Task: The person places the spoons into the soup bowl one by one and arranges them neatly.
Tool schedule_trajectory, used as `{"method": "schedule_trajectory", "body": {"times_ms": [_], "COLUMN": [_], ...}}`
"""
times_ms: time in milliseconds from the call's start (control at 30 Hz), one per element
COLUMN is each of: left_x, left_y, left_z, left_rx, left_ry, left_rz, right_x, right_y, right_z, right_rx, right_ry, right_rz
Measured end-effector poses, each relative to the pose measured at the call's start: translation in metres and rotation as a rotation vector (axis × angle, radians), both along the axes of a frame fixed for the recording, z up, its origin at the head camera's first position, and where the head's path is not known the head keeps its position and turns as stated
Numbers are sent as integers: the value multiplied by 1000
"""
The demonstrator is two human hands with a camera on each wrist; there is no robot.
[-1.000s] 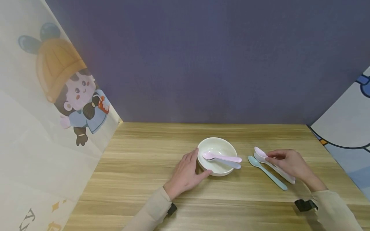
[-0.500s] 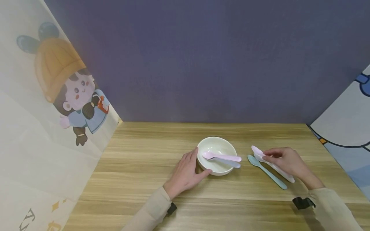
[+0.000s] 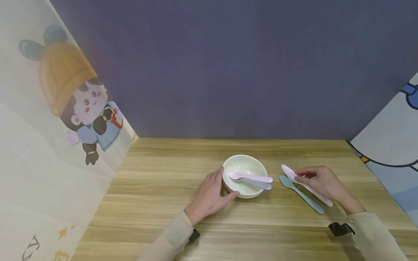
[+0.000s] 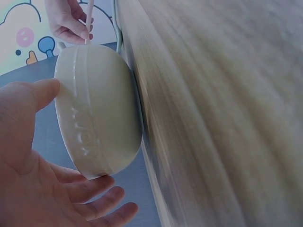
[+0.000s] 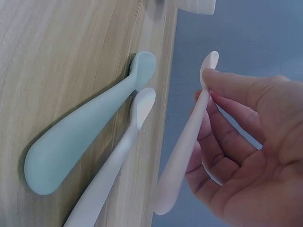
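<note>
My left hand (image 3: 212,197) holds a white bowl (image 3: 241,162) by its near left side, thumb at the rim and fingers along the wall in the left wrist view. Two spoons lean in the bowl: a pink spoon (image 3: 256,178) on top of a lavender spoon (image 3: 261,185), handles jutting over the right rim. Between thumb and fingers, my right hand (image 3: 321,181) pinches another pink spoon (image 5: 182,161) near its bowl end, raised off the table. Below it lie a white spoon (image 5: 109,163) and a teal spoon (image 5: 75,135), side by side.
A wood-grain table (image 3: 156,181) carries everything. A dark blue-grey panel (image 3: 228,72) rises behind it. Light walls with cartoon prints flank it, including a figure in an orange hat (image 3: 68,72) on the left.
Still in my right hand, the pink spoon has shifted slightly left and away, uncovering more of the white spoon's handle. The left hand and the bowl have stayed put.
</note>
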State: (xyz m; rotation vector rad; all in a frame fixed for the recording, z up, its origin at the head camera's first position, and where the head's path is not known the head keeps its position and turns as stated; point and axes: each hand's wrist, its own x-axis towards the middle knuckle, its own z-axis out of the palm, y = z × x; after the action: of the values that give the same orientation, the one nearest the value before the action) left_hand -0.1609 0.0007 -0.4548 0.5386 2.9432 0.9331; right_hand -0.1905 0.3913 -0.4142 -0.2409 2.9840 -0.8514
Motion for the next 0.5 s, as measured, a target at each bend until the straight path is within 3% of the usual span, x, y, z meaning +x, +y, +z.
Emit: {"method": "schedule_trajectory", "body": {"times_ms": [500], "left_x": [0], "left_y": [0], "left_z": [0], "left_rx": [-14], "left_ry": [2], "left_rz": [3], "right_x": [1], "right_y": [-6], "right_z": [-1], "right_rx": [-9], "right_ry": [5], "right_rz": [17]}}
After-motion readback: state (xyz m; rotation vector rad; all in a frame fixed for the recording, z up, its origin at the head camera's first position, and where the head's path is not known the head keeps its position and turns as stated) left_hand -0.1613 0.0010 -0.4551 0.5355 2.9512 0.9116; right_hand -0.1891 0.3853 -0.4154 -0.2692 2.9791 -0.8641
